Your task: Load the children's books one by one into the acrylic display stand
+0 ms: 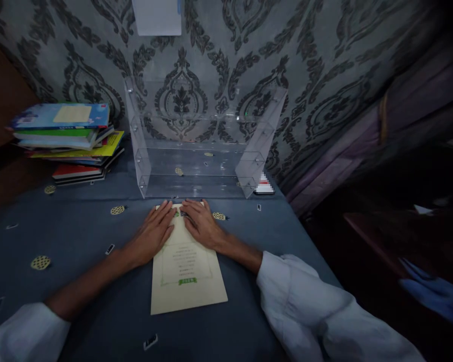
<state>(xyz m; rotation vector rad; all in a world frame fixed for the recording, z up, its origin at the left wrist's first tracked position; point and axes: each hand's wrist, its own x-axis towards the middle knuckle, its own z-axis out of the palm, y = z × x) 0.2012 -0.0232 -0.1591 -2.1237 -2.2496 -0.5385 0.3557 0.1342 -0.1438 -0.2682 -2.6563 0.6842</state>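
Observation:
A cream-coloured booklet (191,296), or printed sheet, lies flat on the dark blue tablecloth, with lines of small print inside a frame and a green label; the print appears upside down to me. My left hand (157,229) rests flat across its far left part, fingers stretched out. On the far right part lies my right hand (200,223), also flat with fingers extended. Between the two hands a bit of green and a dark printed patch show near the far edge. Neither hand grips anything.
A clear acrylic tiered rack (196,161) stands just beyond my hands, near the patterned wall (219,60). At the back left is a stack of books (68,141). A small pixelated triangular object (265,185) sits by the rack's right side. The tablecloth (109,311) drops off at right.

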